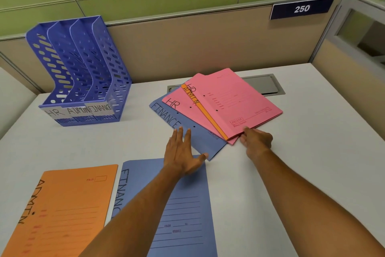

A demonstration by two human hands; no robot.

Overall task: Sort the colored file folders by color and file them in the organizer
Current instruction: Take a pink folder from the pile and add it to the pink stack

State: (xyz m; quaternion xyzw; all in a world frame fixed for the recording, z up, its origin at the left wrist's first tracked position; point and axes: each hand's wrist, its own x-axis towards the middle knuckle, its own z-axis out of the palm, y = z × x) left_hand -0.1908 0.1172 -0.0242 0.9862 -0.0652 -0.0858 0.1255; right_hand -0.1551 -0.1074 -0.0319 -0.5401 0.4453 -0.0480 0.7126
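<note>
A fanned pile of folders lies mid-desk: a pink folder (pixel 235 100) on top, an orange ADMIN folder (pixel 205 110) showing as a thin strip, a pink HR folder (pixel 183 108) and a blue FINANCE folder (pixel 187 129) at the bottom. My left hand (pixel 181 152) lies flat, fingers spread, on the blue FINANCE folder's near corner. My right hand (pixel 255 139) touches the near corner of the pink folders, fingers curled at their edge. Near me lie a separate orange ADMIN folder (pixel 66 208) and a blue FINANCE folder (pixel 183 211). The blue organizer (pixel 83 73) stands empty at the back left.
The organizer has three slots labelled HR, ADMIN, FINANCE. A grey cable hatch (pixel 264 85) sits in the desk behind the pile. A beige partition (pixel 187 48) with a "250" sign (pixel 302 8) bounds the white desk (pixel 291 163) at the back and right.
</note>
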